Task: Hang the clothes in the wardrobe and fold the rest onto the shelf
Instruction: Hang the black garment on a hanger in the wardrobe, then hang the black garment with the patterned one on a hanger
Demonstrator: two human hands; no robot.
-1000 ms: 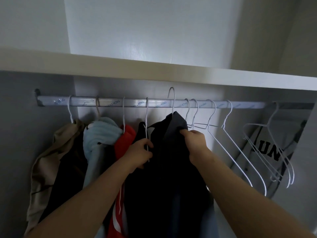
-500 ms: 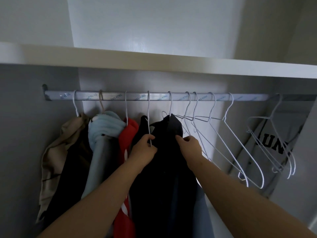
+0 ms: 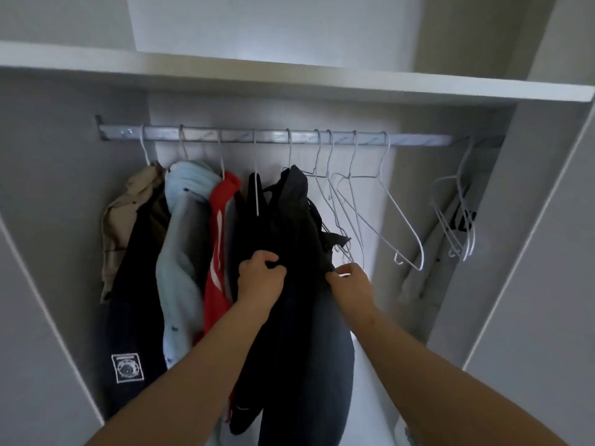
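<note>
Now the left hand (image 3: 260, 278) is gripping a fold of the dark garment (image 3: 296, 220), fingers (image 3: 267, 257) curled into the cloth, while the right hand (image 3: 351, 283) is pinching its right edge. That garment is hanging from the rail (image 3: 412, 140), between a red top (image 3: 220, 226) and empty wire hangers (image 3: 370, 201), below the shelf (image 3: 289, 82).
</note>
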